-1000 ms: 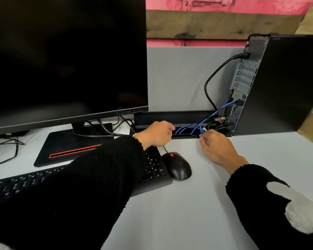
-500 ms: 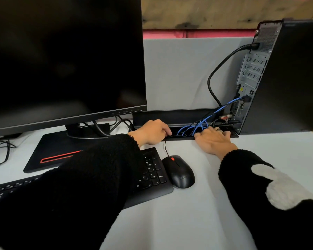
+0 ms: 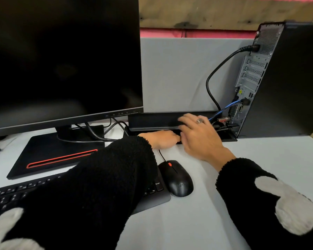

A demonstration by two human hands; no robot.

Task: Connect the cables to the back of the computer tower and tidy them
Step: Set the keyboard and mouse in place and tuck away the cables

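- computer tower (image 3: 285,83) right of frame, rear panel showing; black power cable (image 3: 217,73) and blue cables (image 3: 224,109) plugged in
- right hand (image 3: 201,136) spread on cable-tray lid (image 3: 152,121); left hand (image 3: 163,139) grip: cannot tell
- keyboard (image 3: 157,188) key reads "Enter"

Clearance, rear tabletop (image 3: 197,222)
Cable tray (image 3: 157,121) hemmed by monitor (image 3: 65,56) left, tower (image 3: 287,83) right; mouse (image 3: 176,177) and keyboard (image 3: 152,195) block near approach.

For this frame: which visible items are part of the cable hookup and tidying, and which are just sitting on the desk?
Part of the job: computer tower; black power cable; blue cables; cable tray lid; left hand; right hand.

Just lying about: monitor; keyboard; mouse.
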